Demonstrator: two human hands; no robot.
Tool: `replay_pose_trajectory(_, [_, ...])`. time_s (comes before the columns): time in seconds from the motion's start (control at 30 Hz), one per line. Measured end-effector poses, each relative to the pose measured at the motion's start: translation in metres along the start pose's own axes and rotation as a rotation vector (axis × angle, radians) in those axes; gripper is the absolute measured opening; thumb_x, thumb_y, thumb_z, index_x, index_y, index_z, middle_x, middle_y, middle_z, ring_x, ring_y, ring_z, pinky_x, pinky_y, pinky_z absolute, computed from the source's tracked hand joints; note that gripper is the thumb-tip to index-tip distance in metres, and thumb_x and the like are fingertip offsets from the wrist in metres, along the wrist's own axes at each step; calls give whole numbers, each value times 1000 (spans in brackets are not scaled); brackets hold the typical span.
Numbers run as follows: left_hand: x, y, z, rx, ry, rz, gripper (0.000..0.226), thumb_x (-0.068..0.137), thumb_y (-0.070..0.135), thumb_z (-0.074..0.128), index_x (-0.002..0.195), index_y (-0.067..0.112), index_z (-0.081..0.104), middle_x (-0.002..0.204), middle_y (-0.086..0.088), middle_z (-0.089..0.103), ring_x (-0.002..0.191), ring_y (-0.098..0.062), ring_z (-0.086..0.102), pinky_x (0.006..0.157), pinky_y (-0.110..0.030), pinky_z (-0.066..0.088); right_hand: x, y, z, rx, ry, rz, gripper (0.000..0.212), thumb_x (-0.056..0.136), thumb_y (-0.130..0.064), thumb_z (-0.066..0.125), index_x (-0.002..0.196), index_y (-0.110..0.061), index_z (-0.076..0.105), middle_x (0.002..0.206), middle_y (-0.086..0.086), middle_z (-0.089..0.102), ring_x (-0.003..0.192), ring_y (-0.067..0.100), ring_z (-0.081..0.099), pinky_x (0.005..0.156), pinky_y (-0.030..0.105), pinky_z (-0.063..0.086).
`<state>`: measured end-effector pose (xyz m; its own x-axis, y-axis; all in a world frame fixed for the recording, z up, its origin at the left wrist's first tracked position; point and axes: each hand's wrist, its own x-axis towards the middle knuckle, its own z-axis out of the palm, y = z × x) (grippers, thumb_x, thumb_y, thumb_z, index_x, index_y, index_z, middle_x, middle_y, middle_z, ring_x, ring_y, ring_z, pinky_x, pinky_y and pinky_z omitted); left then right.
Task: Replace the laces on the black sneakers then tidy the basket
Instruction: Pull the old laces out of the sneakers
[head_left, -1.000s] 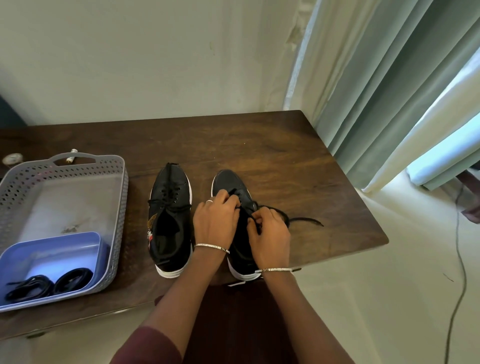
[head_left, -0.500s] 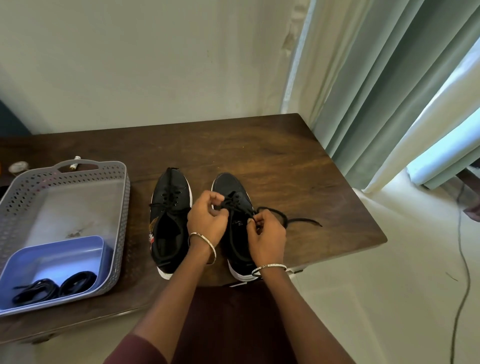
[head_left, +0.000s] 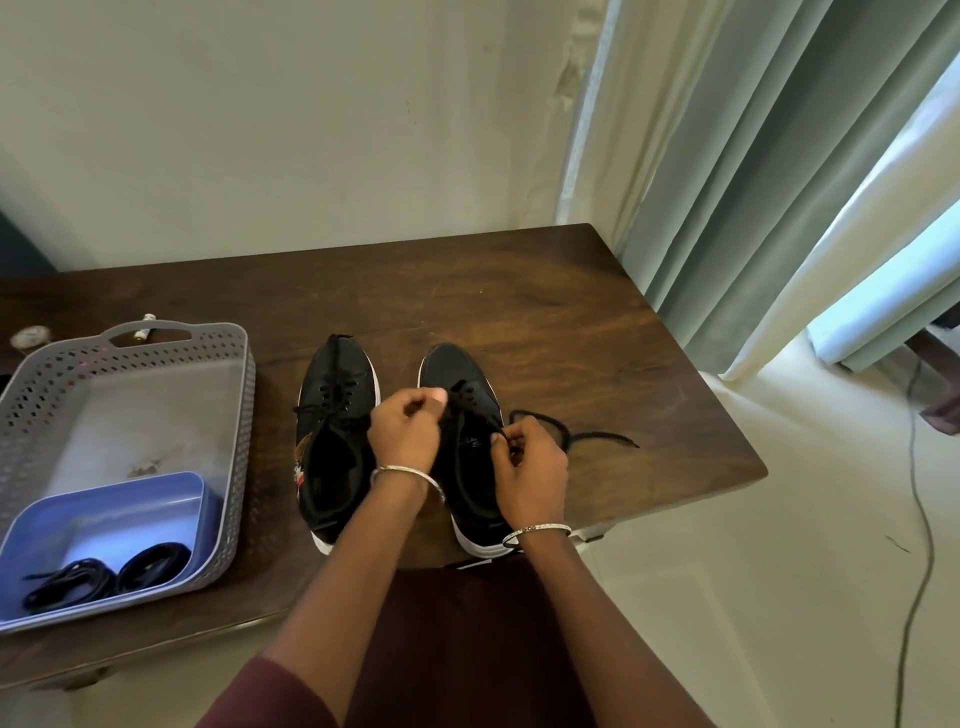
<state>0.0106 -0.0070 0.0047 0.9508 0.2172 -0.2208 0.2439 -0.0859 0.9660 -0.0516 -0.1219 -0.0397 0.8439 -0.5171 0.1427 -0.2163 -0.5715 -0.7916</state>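
Black sneakers (head_left: 337, 395) side by side on the counter (head_left: 519, 312), toes pointing away from the body: left sneaker (head_left: 332, 467) just outboard of the left hand (head_left: 408, 431), right sneaker (head_left: 457, 371) beneath and between both hands. Left hand curled, pinching the lace (head_left: 608, 436) near the upper eyelets. Right hand (head_left: 530, 467) likewise curled, pinching the same lace at the shoe's outer edge, free tail looping over the counter beyond it. Probable faults: uneven pull drawing one end out of its eyelet; a skipped or doubled eyelet, the row being covered by both hands; light shoe sliding toward the near edge; tail snagging. Well to the left of the left hand, grey basket (head_left: 244, 415) holding a blue tray (head_left: 104, 514) with two coiled laces (head_left: 104, 571). Only the left sneaker between hands and basket. Curtain (head_left: 753, 208) far beyond the right hand, clear of the work.
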Motion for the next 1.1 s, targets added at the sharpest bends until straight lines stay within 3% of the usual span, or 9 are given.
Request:
replay_pose_trajectory(0.13, [13, 4, -14, -226, -34, -425, 18, 93, 13, 64, 75, 17, 64, 71, 1, 61, 68, -12, 57, 65, -28, 44, 0, 1, 1, 17, -7, 10, 8, 93, -20, 63, 87, -15, 62, 79, -3, 64, 68, 12, 59, 63, 28, 48])
replay_pose_trajectory(0.23, [12, -9, -13, 70, 12, -135, 10, 92, 17, 65, 82, 19, 65, 82, 3, 66, 88, -19, 64, 81, -30, 49, 0, 1, 2, 12, -4, 15, 8, 94, -20, 63, 87, -16, 62, 80, -5, 64, 70, 11, 59, 63, 25, 47])
replay_pose_trajectory(0.37, [-1, -15, -8, 610, 2, 652, 17, 89, 25, 62, 105, 25, 65, 108, 5, 61, 105, -17, 54, 86, -35, 44, 0, 1, 1, 8, -15, 15, 7, 94, -20, 62, 88, -16, 61, 80, -4, 64, 70, 11, 59, 62, 23, 45])
replay_pose_trajectory(0.6, [-3, -14, 8, 1140, -65, 883, 11, 85, 33, 72, 94, 27, 69, 102, 8, 66, 114, -18, 53, 94, -40, 37, 1, 3, 1, -6, -32, 9, 5, 94, -19, 61, 90, -16, 60, 84, -2, 64, 72, 12, 60, 64, 30, 51])
replay_pose_trajectory(0.67, [-5, -14, 8, 976, -59, 778, 4, 85, 30, 71, 84, 30, 68, 92, 13, 66, 105, -14, 56, 93, -39, 36, 1, 4, 1, -1, -31, 7, 6, 94, -20, 61, 89, -16, 60, 83, -2, 64, 73, 13, 60, 64, 30, 50])
replay_pose_trajectory(0.83, [3, 4, -3, -346, 5, -276, 18, 90, 8, 67, 76, 20, 65, 81, -3, 66, 77, -16, 66, 75, -32, 52, 0, 5, 2, 33, -21, 3, 9, 94, -21, 63, 88, -15, 61, 81, -4, 63, 70, 10, 59, 64, 29, 50])
replay_pose_trajectory(0.9, [3, 9, -10, -500, 1, -404, 18, 95, 5, 60, 79, 14, 61, 81, -4, 62, 71, -11, 60, 71, -27, 50, 0, 5, 2, 41, -17, 4, 9, 94, -21, 63, 88, -15, 61, 81, -5, 63, 69, 8, 59, 63, 27, 49])
replay_pose_trajectory(1.0, [-5, 6, -13, -136, 69, -153, 9, 91, 9, 64, 90, 16, 61, 87, 1, 64, 80, -15, 64, 79, -34, 52, 0, 5, 1, 40, -12, 4, 9, 94, -21, 63, 88, -16, 61, 81, -5, 63, 68, 7, 58, 61, 23, 46])
replay_pose_trajectory(1.1, [-11, -2, -11, 583, 82, 460, 30, 84, 24, 69, 113, 28, 60, 109, 6, 63, 109, -20, 57, 88, -39, 47, 0, 5, 1, 36, -16, 11, 9, 94, -21, 63, 88, -15, 61, 81, -4, 63, 69, 8, 58, 62, 25, 47])
